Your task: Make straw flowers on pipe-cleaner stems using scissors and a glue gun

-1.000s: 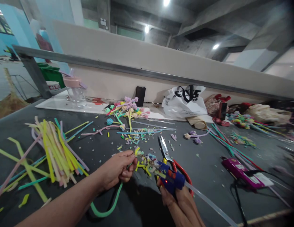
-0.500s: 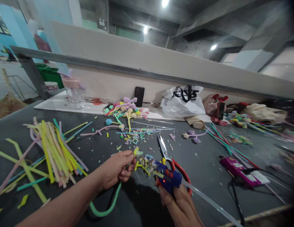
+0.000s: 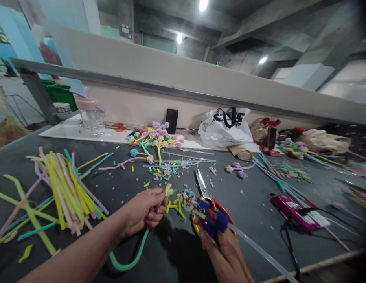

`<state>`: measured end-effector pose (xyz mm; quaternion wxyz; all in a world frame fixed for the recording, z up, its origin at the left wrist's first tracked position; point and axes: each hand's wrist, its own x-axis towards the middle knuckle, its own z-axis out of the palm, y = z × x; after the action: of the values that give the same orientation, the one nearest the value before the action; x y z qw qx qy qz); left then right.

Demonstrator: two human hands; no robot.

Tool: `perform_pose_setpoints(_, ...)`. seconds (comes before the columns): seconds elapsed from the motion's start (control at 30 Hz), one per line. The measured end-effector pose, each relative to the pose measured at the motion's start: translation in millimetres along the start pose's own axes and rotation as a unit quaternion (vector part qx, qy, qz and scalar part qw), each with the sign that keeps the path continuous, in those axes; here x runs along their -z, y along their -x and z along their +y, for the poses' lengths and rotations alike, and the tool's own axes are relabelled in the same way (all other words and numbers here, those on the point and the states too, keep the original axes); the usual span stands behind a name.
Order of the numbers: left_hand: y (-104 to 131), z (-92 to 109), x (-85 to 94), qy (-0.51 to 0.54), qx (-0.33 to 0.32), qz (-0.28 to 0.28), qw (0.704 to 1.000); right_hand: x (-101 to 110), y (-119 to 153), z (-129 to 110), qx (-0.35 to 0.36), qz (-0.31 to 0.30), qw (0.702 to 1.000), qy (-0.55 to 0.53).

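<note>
Pinched in my left hand [image 3: 150, 208] is a green fuzzy stem [image 3: 132, 264], which bends in a loop below the wrist. A small yellow and pale piece [image 3: 168, 190] shows at its upper end by my fingertips. My right hand [image 3: 221, 251] is wrapped round a blue glue gun [image 3: 212, 220] with a red light and a clear glue stick [image 3: 256, 247] out of its back. Colourful scraps cluster at the gun's front end, over its nozzle. Short yellow pieces [image 3: 177, 207] lie between my hands. Beneath the gun are red-handled scissors [image 3: 203, 186], partly hidden.
On the left lies a pile of fuzzy stems [image 3: 67, 184]. Finished-looking fuzzy flowers [image 3: 157, 135] sit at the back near a phone [image 3: 171, 121] and a clear cup [image 3: 91, 120]. A white bag [image 3: 225, 127] stands behind; a purple power strip [image 3: 297, 212] with cables lies right.
My right hand and the glue gun have shifted slightly right, away from the stem's tip. My left hand keeps its hold on the stem. The whole view has drifted a little left.
</note>
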<state>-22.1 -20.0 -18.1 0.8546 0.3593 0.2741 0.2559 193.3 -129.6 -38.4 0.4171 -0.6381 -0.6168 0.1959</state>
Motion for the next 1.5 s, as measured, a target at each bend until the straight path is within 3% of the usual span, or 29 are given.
perform_pose_setpoints(0.1,0,1,1.8,0.015,-0.001,-0.01,1.0,2,-7,-10,-0.053,0.002,0.996,-0.068)
perform_pose_setpoints(0.17,1,1,3.5,0.021,0.003,-0.014,1.0,4,-10,-17,-0.098,0.012,0.978,-0.183)
perform_pose_setpoints(0.27,1,0,5.7,0.022,0.009,-0.012,1.0,9,-18,-22,-0.19,0.053,0.897,-0.397)
perform_pose_setpoints(0.33,1,-1,6.3,0.02,0.013,-0.008,1.0,16,-26,-21,-0.255,0.075,0.838,-0.476)
perform_pose_setpoints(0.47,2,-1,5.8,0.012,0.012,-0.005,1.0,35,-44,-12,-0.363,0.117,0.759,-0.527)
perform_pose_setpoints(0.63,1,-1,6.0,0.015,0.015,-0.005,1.0,56,-62,3,-0.398,0.11,0.723,-0.553)
perform_pose_setpoints(0.77,0,0,7.2,0.016,0.014,0.005,1.0,66,-72,9,-0.437,0.075,0.73,-0.52)
perform_pose_setpoints(0.93,0,2,8.0,0.011,0.015,0.008,1.0,83,-70,14,-0.475,-0.008,0.781,-0.404)
perform_pose_setpoints(0.97,0,2,8.1,0.01,0.014,0.007,1.0,89,-69,16,-0.469,-0.035,0.795,-0.383)
perform_pose_setpoints(1.07,0,2,9.2,0.011,0.012,-0.002,1.0,109,-70,25,-0.406,-0.101,0.883,-0.212)
perform_pose_setpoints(1.17,0,1,10.8,0.013,0.019,-0.017,1.0,117,-76,22,-0.323,-0.107,0.94,-0.033)
perform_pose_setpoints(1.2,0,0,11.1,0.012,0.021,-0.022,0.999,113,-78,17,-0.285,-0.1,0.953,-0.013)
perform_pose_setpoints(1.27,0,-1,10.9,0.007,0.026,-0.03,0.999,92,-77,0,-0.12,-0.099,0.985,0.073)
perform_pose_setpoints(1.37,0,-1,8.7,-0.01,0.034,-0.031,0.999,38,-70,-27,0.069,-0.187,0.967,0.158)
perform_pose_setpoints(1.5,2,0,5.5,-0.031,0.032,-0.033,0.998,-29,-67,-45,0.15,-0.18,0.932,0.278)
